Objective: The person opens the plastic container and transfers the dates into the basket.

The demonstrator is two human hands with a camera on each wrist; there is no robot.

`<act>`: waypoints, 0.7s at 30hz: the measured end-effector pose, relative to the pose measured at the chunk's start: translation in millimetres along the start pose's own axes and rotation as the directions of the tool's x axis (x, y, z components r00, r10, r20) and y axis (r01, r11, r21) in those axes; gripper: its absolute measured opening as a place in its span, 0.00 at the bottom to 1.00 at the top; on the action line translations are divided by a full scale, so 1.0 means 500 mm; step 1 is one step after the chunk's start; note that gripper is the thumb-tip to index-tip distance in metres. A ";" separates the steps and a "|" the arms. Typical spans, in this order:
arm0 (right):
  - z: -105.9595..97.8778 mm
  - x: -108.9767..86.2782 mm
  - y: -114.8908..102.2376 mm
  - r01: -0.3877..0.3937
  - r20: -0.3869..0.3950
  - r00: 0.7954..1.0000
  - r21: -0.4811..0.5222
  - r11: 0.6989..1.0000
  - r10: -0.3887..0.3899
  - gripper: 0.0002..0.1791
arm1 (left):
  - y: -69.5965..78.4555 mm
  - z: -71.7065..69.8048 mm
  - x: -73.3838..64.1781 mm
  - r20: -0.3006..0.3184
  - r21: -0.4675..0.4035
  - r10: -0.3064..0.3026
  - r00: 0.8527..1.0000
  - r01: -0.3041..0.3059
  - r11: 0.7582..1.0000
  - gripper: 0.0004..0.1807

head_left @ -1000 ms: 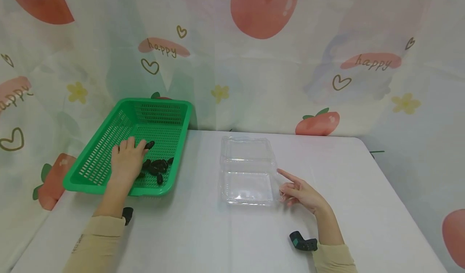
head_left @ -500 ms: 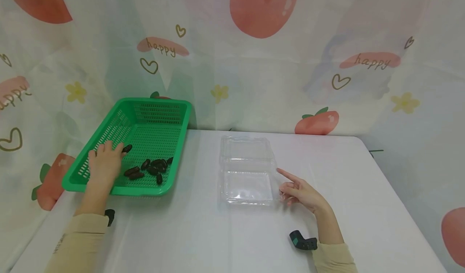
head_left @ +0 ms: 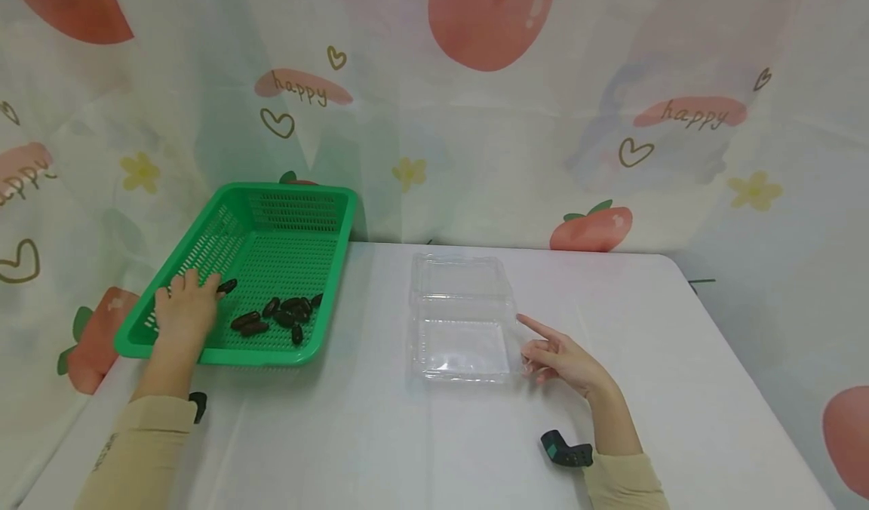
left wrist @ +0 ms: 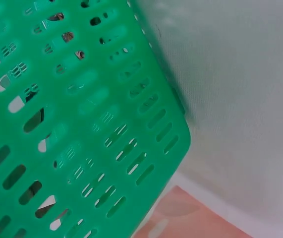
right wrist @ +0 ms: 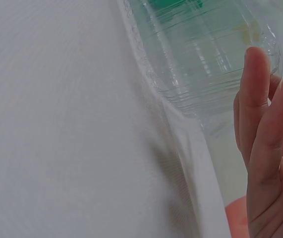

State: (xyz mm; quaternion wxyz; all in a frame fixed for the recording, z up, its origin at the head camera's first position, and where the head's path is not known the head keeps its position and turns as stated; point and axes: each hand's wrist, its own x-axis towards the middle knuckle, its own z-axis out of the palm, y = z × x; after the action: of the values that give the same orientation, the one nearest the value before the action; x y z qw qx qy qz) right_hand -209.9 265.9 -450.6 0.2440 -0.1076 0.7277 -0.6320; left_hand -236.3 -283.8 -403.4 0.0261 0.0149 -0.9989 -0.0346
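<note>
My left hand [head_left: 185, 312] reaches into a green plastic basket [head_left: 271, 357] at the left. Between thumb and fingers it pinches a dark brown, glossy oval date [head_left: 227, 286]. Several more dates [head_left: 285, 316] lie loose on the basket floor to the right. In the left wrist view, the slotted basket wall [left wrist: 86, 99] hides most of this hand. A clear plastic clamshell box [head_left: 462, 344] lies unfolded on the table. My right hand [head_left: 563, 359] holds its right edge, index finger stretched along the side; the right wrist view shows fingers [right wrist: 255, 74] at the box rim.
A white cloth covers the table [head_left: 339, 434], whose far edge meets a printed curtain [head_left: 421, 118]. White tabletop separates the basket from the box. Dark wrist devices [head_left: 566, 451] sit by both forearms.
My left hand has moved left and slightly toward me inside the basket, the date going with it, uncovering more dates. The right hand and the box have stayed put.
</note>
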 end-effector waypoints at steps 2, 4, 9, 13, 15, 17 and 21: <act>0.001 0.001 0.000 -0.002 -0.001 1.000 0.000 1.000 0.002 0.39 | -0.001 0.001 0.000 0.019 0.003 -0.006 1.000 0.006 1.000 0.21; 0.001 0.001 0.000 -0.006 -0.003 1.000 0.001 1.000 0.006 0.39 | -0.003 0.002 0.001 0.034 0.006 -0.008 0.999 0.008 1.000 0.22; 0.003 0.002 0.000 -0.010 -0.006 1.000 0.000 1.000 0.010 0.39 | -0.008 0.004 0.003 0.076 0.026 0.004 0.997 -0.006 1.000 0.21; 0.003 0.002 0.000 -0.007 -0.007 1.000 -0.004 1.000 0.007 0.39 | -0.006 0.006 0.006 0.105 0.058 0.038 0.994 -0.044 0.997 0.20; 0.003 0.002 0.000 -0.005 -0.009 1.000 -0.005 1.000 0.005 0.39 | -0.001 0.007 0.007 0.109 0.072 0.055 0.992 -0.063 0.995 0.20; 0.003 0.002 0.001 -0.003 -0.012 1.000 -0.008 1.000 0.003 0.39 | 0.003 0.006 0.009 0.114 0.072 0.060 0.992 -0.068 0.995 0.20; 0.003 0.002 0.001 -0.006 -0.018 1.000 -0.012 1.000 0.006 0.39 | 0.007 0.005 0.008 0.120 0.077 0.052 0.991 -0.061 0.995 0.21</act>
State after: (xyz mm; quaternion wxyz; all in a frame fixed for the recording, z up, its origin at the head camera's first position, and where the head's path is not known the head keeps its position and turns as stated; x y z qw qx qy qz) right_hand -210.1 264.0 -451.3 0.2389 -0.1013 0.7339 -0.6277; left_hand -240.7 -280.2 -405.7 -0.0325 -0.0145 -0.9994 0.0056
